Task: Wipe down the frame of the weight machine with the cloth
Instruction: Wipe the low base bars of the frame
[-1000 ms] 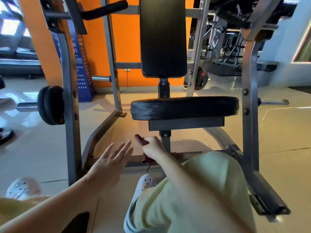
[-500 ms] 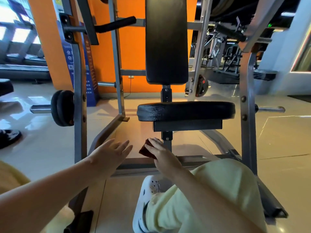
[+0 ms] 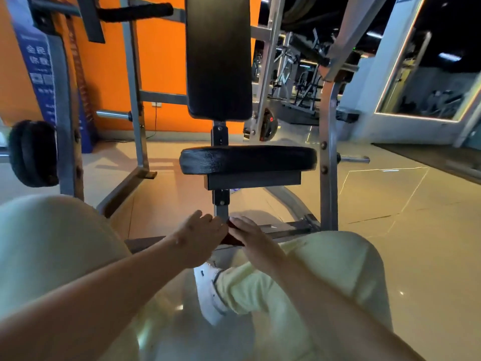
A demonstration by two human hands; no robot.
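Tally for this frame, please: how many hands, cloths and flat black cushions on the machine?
Hands: 2, left hand, right hand
Cloth: 1
Cushions: 2, backrest, seat
Total: 5
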